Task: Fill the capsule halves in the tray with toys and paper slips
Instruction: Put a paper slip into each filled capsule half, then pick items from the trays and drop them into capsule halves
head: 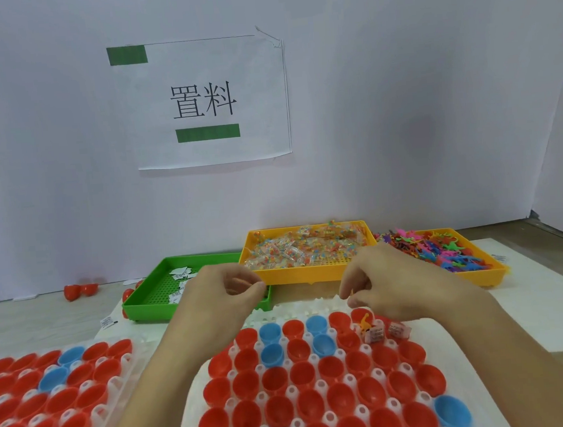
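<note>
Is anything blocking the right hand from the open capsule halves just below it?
Nothing visible. The right hand hovers over the tray's far right corner, with open red capsule halves directly beneath. An orange toy and paper slips already sit in neighbouring halves.

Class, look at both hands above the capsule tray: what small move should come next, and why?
Probably lower the right hand and drop what it pinches into an unfilled red half in the top row: only the halves beside the orange toy and paper slips look filled.
</note>
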### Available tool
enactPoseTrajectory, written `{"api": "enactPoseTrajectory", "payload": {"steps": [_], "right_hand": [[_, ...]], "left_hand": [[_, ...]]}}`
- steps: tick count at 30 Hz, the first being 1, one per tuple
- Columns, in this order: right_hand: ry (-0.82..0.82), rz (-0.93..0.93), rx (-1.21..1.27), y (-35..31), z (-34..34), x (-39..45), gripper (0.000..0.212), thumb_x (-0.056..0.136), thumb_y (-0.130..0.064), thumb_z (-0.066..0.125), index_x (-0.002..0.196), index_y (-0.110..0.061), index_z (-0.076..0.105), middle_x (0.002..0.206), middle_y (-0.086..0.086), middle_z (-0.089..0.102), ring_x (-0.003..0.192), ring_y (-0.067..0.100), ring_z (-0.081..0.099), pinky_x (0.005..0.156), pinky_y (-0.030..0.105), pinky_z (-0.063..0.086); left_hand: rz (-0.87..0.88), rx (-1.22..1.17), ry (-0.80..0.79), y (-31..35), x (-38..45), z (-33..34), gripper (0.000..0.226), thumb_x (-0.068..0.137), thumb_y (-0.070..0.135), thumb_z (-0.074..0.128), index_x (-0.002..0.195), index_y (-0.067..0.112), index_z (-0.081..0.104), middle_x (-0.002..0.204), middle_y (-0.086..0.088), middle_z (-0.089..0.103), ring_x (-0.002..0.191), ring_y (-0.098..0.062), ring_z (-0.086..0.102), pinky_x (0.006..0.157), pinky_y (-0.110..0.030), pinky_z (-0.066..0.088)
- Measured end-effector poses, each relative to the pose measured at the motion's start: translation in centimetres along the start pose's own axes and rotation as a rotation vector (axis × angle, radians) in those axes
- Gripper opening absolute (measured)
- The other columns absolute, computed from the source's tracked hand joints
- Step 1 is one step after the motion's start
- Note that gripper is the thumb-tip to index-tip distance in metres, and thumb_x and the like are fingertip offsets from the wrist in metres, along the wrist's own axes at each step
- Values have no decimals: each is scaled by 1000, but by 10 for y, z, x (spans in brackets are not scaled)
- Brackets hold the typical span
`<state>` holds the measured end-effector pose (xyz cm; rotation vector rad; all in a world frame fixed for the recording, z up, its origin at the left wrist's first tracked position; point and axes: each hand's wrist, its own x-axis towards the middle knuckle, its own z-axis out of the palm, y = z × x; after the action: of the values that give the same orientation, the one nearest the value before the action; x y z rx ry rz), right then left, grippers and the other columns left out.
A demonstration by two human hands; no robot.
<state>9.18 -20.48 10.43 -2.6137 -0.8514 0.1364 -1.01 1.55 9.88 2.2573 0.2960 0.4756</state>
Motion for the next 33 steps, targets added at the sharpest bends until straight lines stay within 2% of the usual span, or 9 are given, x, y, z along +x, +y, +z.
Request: {"api": "enactPoseTrajectory", "payload": {"steps": [4, 9, 13, 15, 19, 23, 25, 28, 33], "right_hand": [[75, 22, -3, 18, -8, 0, 14, 95, -23, 65, 102, -26, 77, 103, -10, 73, 87, 1, 63, 72, 14, 47], [164, 39, -4, 32, -12, 1, 18, 98, -25, 61, 112, -29, 72, 108, -11, 68, 86, -2, 58, 68, 10, 40], [212, 24, 36, 30, -13, 3, 20, 99, -25, 59, 115, -33, 69, 105, -17, 64, 88, -2, 58, 74, 16, 42], [261, 1, 73, 27, -13, 3, 20, 98, -25, 60, 113, -33, 71, 104, -19, 66, 90, -3, 60, 73, 13, 42], [366, -8, 126, 17, -10, 12, 15, 97, -26, 62, 101, -33, 75, 96, -22, 68, 88, -6, 61, 71, 9, 42], [317, 25, 91, 0, -9, 45, 16, 96, -21, 61, 100, -25, 77, 95, -15, 71, 87, -1, 62, 77, 20, 48], [283, 42, 56, -11, -6, 67, 18, 96, -17, 61, 103, -17, 77, 102, -4, 74, 94, 10, 65, 85, 25, 49], [177, 82, -39, -22, 9, 98, 17, 93, -16, 64, 100, -12, 78, 106, 4, 75, 99, 20, 67, 84, 32, 54], [171, 163, -128, -20, 30, 124, 14, 86, -15, 75, 101, -12, 74, 107, 3, 71, 96, 18, 65, 83, 32, 56]], "left_hand": [[-110, -57, 167, -40, 6, 5, 13, 89, 20, 66, 81, 28, 72, 84, 12, 71, 86, -4, 66, 73, -26, 51], [-142, -389, 328, -77, 3, 27, 26, 92, 5, 60, 81, 24, 75, 83, 8, 74, 91, -14, 67, 78, -30, 51], [-165, -753, 362, -89, 6, 24, 33, 94, -5, 49, 80, 9, 75, 88, -10, 75, 94, -27, 69, 81, -34, 51], [-162, -844, 335, -92, 6, 22, 37, 93, -7, 46, 76, 8, 75, 88, -16, 74, 92, -32, 69, 82, -36, 50], [-166, -907, 341, -96, 6, 21, 39, 92, -9, 43, 73, 6, 75, 84, -21, 73, 85, -32, 71, 80, -36, 51], [-178, -959, 358, -101, 7, 22, 29, 93, -5, 42, 86, -5, 69, 84, -23, 73, 83, -31, 72, 79, -35, 52], [-175, -973, 354, -101, 7, 22, 27, 93, -4, 42, 88, -6, 69, 84, -22, 73, 81, -30, 73, 79, -35, 52], [-183, -985, 345, -103, 6, 21, 25, 95, -2, 43, 91, -7, 68, 83, -23, 73, 79, -31, 73, 77, -36, 52], [-200, -976, 328, -102, 8, 21, 27, 97, -2, 42, 90, -7, 67, 80, -22, 73, 77, -30, 73, 73, -34, 51]]}}
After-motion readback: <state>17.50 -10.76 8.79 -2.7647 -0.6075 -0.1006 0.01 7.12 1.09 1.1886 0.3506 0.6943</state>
